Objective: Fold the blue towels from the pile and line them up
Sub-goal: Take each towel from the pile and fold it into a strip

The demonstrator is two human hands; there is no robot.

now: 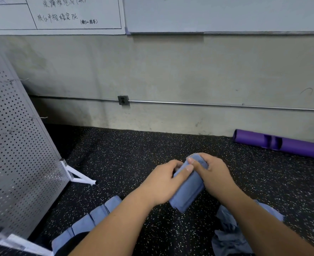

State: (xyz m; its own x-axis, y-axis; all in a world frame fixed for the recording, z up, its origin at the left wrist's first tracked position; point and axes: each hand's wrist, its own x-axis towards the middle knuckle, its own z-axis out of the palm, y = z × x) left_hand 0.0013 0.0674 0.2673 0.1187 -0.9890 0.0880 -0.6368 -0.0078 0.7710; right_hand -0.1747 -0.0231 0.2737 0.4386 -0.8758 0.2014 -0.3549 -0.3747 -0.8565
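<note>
Several folded towels point(89, 220) lie in a row on the floor point(134, 154), near-left of the towel point(187, 189) we hold. The pile point(228, 235) sits near-right of it. Our left hand point(163, 182) and right hand point(213, 174) both grip that towel's far end. Beyond it, to the right, lies a purple roller point(281, 143).

A blue towel point(187, 189), folded into a narrow, thick bundle, is gripped at its far end between the left hand point(163, 182) and the right hand point(211, 172). Folded towels point(89, 220) lie in a touching row on the floor point(134, 150) at lower left. The crumpled pile point(228, 235) lies at lower right.
</note>
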